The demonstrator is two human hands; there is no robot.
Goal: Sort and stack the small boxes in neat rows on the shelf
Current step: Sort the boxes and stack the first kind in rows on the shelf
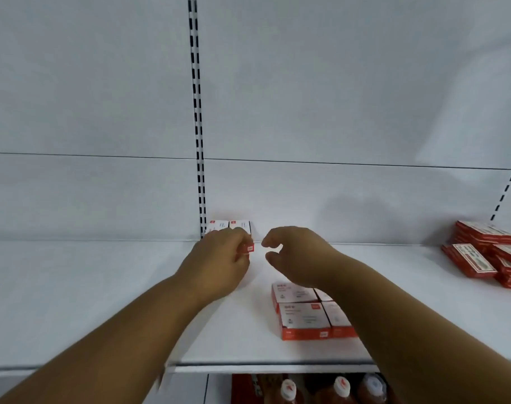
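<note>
1. A small red-and-white box (247, 248) is gripped by the left hand (219, 262) at the middle of the frame, just above the white shelf (88, 287).
2. Directly behind that hand, two upright boxes (230, 227) are seen side by side against the back panel (335, 112), beside the slotted upright (200, 170).
3. The right hand (295, 255) is held just right of centre with fingers loosely curled; nothing is held in it.
4. A block of flat boxes (303, 313) is lying below the right hand (partly hidden by the forearm), near the shelf's front edge.
5. A pile of red packs (487, 252) is stacked at the right edge of the frame.
6. Red bottles with white caps (341, 387) are visible at the bottom, under the shelf.
</note>
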